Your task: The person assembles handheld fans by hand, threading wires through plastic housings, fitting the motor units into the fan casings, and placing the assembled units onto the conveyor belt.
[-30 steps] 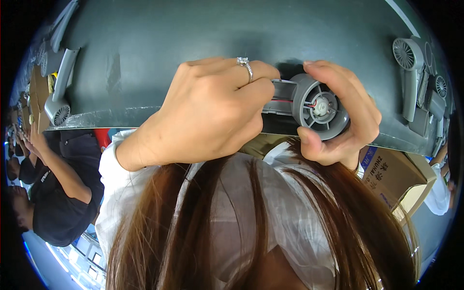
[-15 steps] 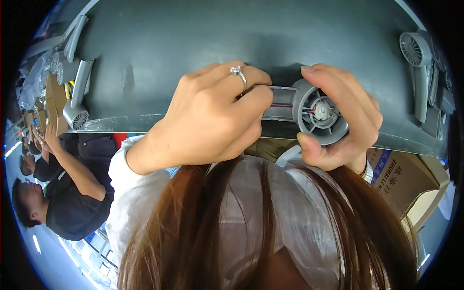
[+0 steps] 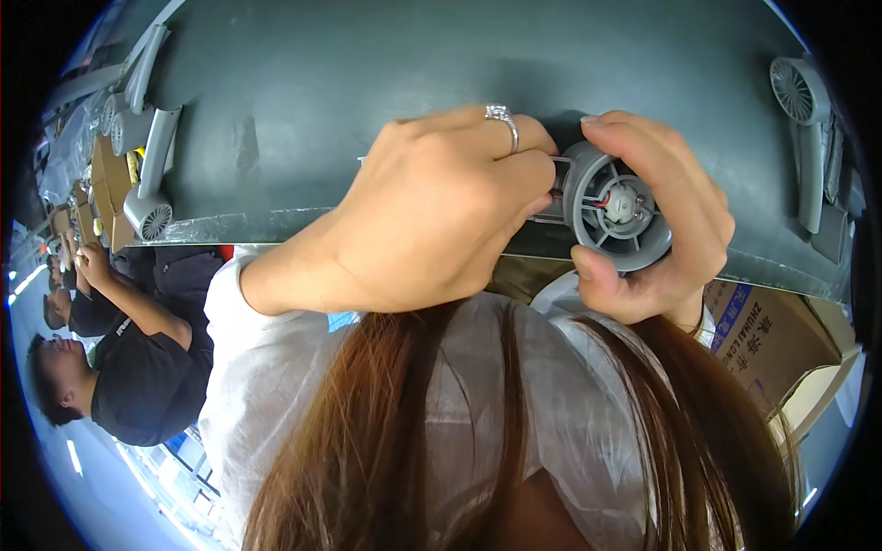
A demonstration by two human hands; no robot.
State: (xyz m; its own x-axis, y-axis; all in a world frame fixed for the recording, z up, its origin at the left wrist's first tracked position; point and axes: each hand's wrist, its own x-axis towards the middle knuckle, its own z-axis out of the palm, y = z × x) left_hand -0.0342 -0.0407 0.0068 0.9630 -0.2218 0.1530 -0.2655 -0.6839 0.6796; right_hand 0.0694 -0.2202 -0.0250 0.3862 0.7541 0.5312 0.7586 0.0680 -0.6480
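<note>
One gray fan (image 3: 623,204): our right grip (image 3: 691,230) clasps its rim (image 3: 575,209). Left grip (image 3: 450,202) covers the handle (image 3: 551,219), we can't tell if pinching.

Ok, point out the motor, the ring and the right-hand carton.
Motor (image 3: 624,204), head view: white end face.
Ring (image 3: 498,112), head view: stone.
Right-hand carton (image 3: 778,338), head view: brown printed side.

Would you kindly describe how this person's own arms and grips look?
The left arm wears a loose white sleeve; only a sliver of the right cuff, also white, shows. The left grip, an ungloved hand, has a silvery ring with a clear stone. The right grip, ungloved too, shows no ring.
</note>
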